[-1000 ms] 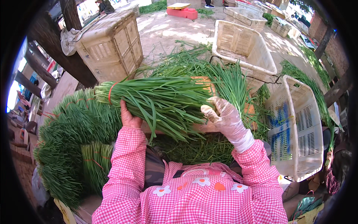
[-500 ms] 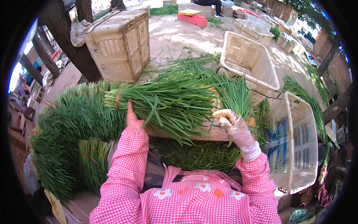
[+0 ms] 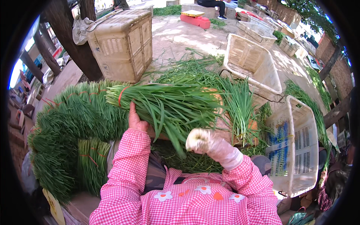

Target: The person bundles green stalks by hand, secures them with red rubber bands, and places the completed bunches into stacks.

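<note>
Green, long-leaved bundle of flat, grassy stalks (image 3: 168, 103) lies across the low wooden table (image 3: 226, 131) in front of me, its pale cut ends pointing left and its leaf tips spreading right, with a red band (image 3: 120, 96) around it near the pale ends. My bare left hand (image 3: 137, 120) holds it from the near side, thumb up against the leaves just right of the band; the fingers are mostly hidden under the greenery. My right hand (image 3: 203, 141), in a thin whitish glove, is curled narrow, held just on my side of the leaf tips; I cannot tell whether anything is pinched inside it. Beside the tips, to the right, loose green stalks (image 3: 240, 107) lie with their lower ends toward me. To my left, a thick curved pile of banded green bundles (image 3: 80, 116) is packed close, and a smaller banded bunch (image 3: 92, 159) stands at its inner side. Beyond the table on the left is a tall cream plastic crate (image 3: 120, 45); an open off-white slatted crate (image 3: 251, 62) is at the far right, and a blue-marked white plastic crate (image 3: 303, 138) sits near my right side.
</note>
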A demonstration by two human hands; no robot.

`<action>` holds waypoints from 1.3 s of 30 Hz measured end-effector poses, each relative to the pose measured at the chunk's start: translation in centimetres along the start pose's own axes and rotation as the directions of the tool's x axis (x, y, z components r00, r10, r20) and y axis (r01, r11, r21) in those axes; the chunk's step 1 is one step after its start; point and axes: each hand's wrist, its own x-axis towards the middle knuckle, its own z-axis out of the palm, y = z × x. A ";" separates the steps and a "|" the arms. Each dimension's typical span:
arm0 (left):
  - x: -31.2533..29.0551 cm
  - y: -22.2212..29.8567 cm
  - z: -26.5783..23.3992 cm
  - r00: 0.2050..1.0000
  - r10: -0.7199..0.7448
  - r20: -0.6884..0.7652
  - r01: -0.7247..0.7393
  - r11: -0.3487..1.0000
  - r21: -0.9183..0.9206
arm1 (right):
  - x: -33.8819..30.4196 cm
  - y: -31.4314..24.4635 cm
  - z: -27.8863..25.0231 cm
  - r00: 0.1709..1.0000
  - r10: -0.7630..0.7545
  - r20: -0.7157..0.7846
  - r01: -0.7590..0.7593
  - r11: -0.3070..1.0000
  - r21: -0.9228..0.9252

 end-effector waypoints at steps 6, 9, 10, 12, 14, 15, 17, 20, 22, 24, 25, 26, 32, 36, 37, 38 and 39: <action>-0.4 0.3 0.2 0.998 -0.052 0.023 0.053 0.998 -0.021 | -3.4 -4.2 0.3 0.825 0.260 0.502 -0.250 0.964 -0.087; -0.4 0.6 0.1 1.000 -0.021 -0.017 0.021 1.000 0.005 | -5.2 -5.7 -1.9 0.992 0.118 0.042 -0.099 0.942 -0.320; -0.4 0.5 0.1 1.000 -0.008 -0.022 0.009 1.000 0.017 | -5.4 -6.4 -1.9 0.967 0.087 -0.240 -0.172 0.916 -0.361; 0.2 0.5 -0.3 1.000 -0.020 0.000 0.020 1.000 -0.003 | -4.8 -6.1 -3.1 0.852 -0.059 -0.520 -0.176 0.904 -0.391; 0.4 0.5 -0.7 1.000 -0.017 0.008 0.017 1.000 -0.016 | -3.5 -5.7 -3.6 0.765 -0.255 -0.592 -0.246 0.733 -0.634; 0.4 0.5 -0.6 1.000 -0.027 0.012 0.027 0.999 -0.033 | -2.8 -5.2 -3.7 0.763 -0.319 -0.562 -0.198 0.712 -0.673; -0.1 0.2 0.0 0.999 -0.048 0.003 0.048 0.997 -0.064 | -1.0 -2.1 -5.3 0.775 -0.415 -0.477 -0.108 0.656 -0.747; -0.1 0.1 0.5 1.000 -0.019 -0.009 0.019 0.999 -0.041 | -0.2 -0.8 -6.1 0.750 -0.415 -0.516 0.092 0.837 -0.539; 0.3 -0.1 0.2 1.000 -0.019 0.005 0.019 0.998 -0.055 | -0.8 -1.3 -7.4 0.660 -0.335 -0.673 0.391 0.918 -0.073; 0.5 0.3 -0.4 1.000 -0.013 -0.005 0.013 0.998 -0.056 | -1.7 -1.3 -8.9 0.582 -0.354 -0.732 0.619 0.776 0.116; 0.6 0.3 -0.4 0.999 -0.024 -0.023 0.023 0.998 -0.066 | -2.3 -1.3 -9.0 0.599 -0.351 -0.720 0.552 0.832 0.053; 0.6 0.6 -0.6 0.999 -0.010 -0.040 0.007 0.998 -0.067 | -3.0 -1.7 -8.3 0.621 -0.349 -0.702 0.479 0.878 -0.012; 1.6 0.6 -1.5 0.998 -0.023 -0.055 0.016 0.992 -0.123 | -2.1 -0.9 -0.7 0.815 -0.326 -0.479 -0.103 0.733 -0.673; 0.8 -0.3 0.0 0.998 -0.050 -0.034 0.047 0.994 -0.095 | 0.7 2.7 0.6 0.838 -0.449 -0.311 0.015 0.589 -0.808; -0.4 -0.1 0.9 0.997 0.002 -0.082 -0.007 0.998 -0.062 | 0.7 2.3 2.1 0.898 -0.374 -0.230 0.074 0.646 -0.760; -0.3 -0.1 0.5 1.000 0.031 -0.002 -0.031 0.998 -0.047 | 0.2 1.5 3.6 0.944 -0.297 -0.143 0.114 0.701 -0.704; 0.0 -0.1 0.0 0.995 0.058 0.079 -0.055 0.998 -0.034 | -0.1 1.1 4.5 0.956 -0.291 -0.037 0.180 0.682 -0.709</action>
